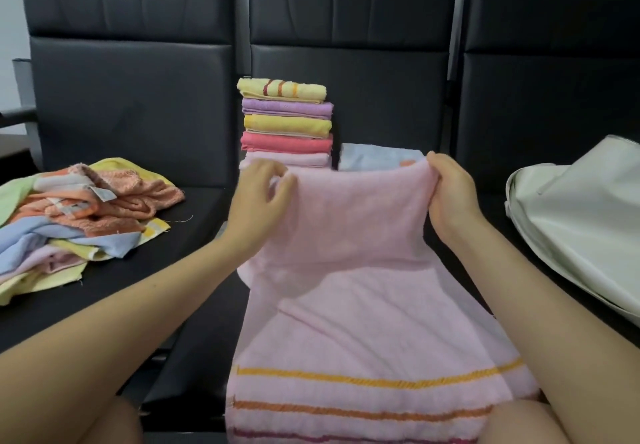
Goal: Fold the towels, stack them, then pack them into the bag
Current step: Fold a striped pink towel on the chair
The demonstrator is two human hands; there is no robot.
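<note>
— Two bare hands hold up a pink towel [353,221] at the centre of the frame. What are the fingers doing?

— The left hand [261,197] pinches the towel's upper left corner between thumb and curled fingers. The right hand [450,190] grips the upper right corner, fingers wrapped round the bunched edge. The far end is lifted; the near end, with yellow, orange and dark red stripes, drapes down to the bottom of the frame.

— Where are the other towels?

— A stack of folded towels [286,121] stands just behind the hands, at centre: yellow striped on top, then purple, yellow, coral and pale pink. A light blue towel [374,157] lies beside it, to the right. A loose pile of unfolded towels [76,221] sits at the left edge.

— And the bag?

— A pale grey-green bag [575,221] lies at the right edge. Everything rests on black padded seats [131,97].
</note>
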